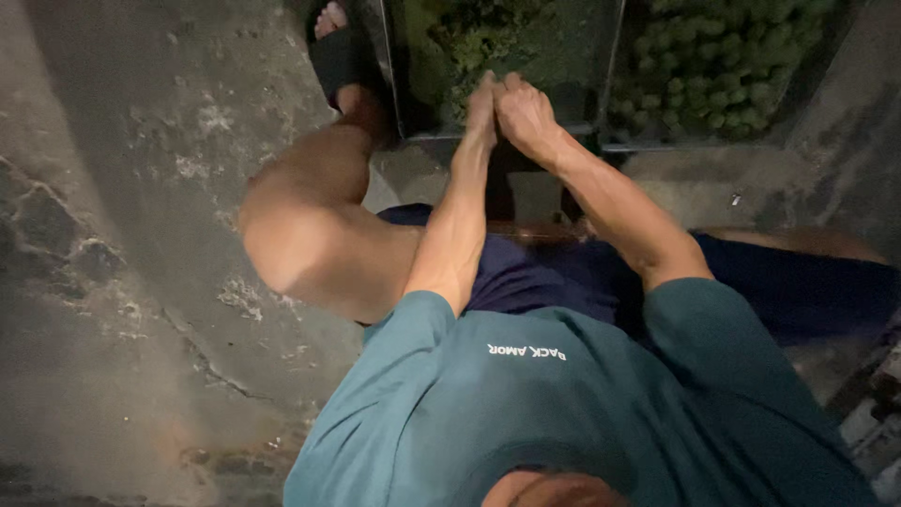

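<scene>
My left hand (482, 105) and my right hand (526, 115) are pressed side by side at the near rim of a metal-edged tray (404, 103) filled with small green plants (488, 38). The left hand's fingers are straight and held together, pointing into the tray. My right hand is curled, with its knuckles up, and touches the left. Anything held between the two hands is hidden. I am crouching, and my bare left knee (291, 225) sticks out to the left.
A second tray of round green sprouts (723, 56) stands to the right, behind a metal divider (612, 66). My foot in a black sandal (336, 52) rests beside the left tray. The rough, cracked concrete floor (122, 282) spreads to the left.
</scene>
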